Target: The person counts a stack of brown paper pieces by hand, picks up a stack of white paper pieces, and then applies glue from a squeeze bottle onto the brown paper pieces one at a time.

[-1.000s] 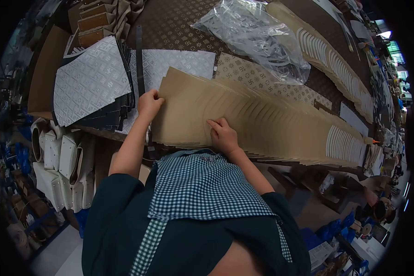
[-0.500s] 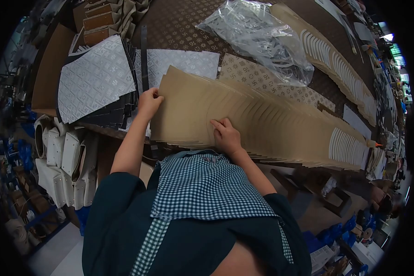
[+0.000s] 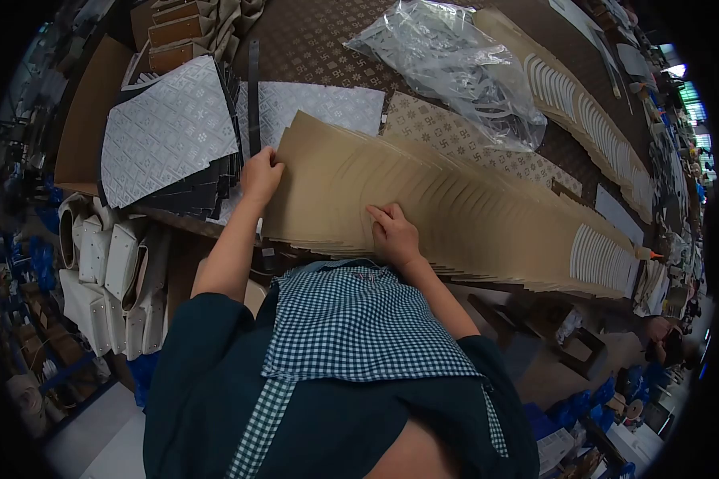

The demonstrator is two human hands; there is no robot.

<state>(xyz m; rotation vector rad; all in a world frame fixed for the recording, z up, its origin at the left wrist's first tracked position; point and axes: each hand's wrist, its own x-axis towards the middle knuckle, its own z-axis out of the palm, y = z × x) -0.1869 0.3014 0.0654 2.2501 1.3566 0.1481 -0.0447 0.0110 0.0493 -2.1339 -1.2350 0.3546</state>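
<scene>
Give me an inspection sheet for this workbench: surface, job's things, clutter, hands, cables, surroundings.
Surface: long table under a brown patterned covering, crowded.
Job's things: tan card sheets fanned in a long overlapping row.
Clutter: clear plastic bag; white embossed panels stacked at the left.
Grips: left hand curled on the row's end edge; right hand pressing flat on the sheets.
Cables: nothing seen.
Surroundings: white bag shells stored below the table's left end.
</scene>
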